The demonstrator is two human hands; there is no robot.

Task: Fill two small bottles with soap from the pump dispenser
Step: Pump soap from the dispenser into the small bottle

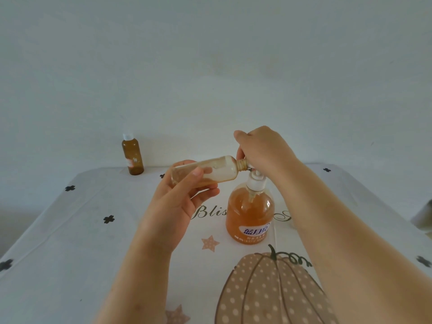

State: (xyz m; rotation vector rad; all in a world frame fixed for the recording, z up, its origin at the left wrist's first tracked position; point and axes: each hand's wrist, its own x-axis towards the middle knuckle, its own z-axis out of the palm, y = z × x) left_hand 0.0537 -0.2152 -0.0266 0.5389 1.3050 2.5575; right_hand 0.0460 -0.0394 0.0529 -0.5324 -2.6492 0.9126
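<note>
My left hand (180, 197) grips a small clear bottle (219, 170), held almost on its side, its open neck pointing right at the pump spout. Some orange soap lies along the bottle's lower wall. The pump dispenser (250, 213), a round bottle of orange soap with a white collar and a blue label, stands mid-table. My right hand (261, 148) sits on top of the pump head with its fingers curled over it, hiding the head and most of the spout. A second small bottle (132, 156), brown with a white cap, stands upright at the table's far left edge.
The table (81, 242) wears a white cloth printed with black clovers, stars, script lettering and a dotted pumpkin. A plain white wall rises just behind it. A blurred pale object (423, 216) sits at the right edge of view.
</note>
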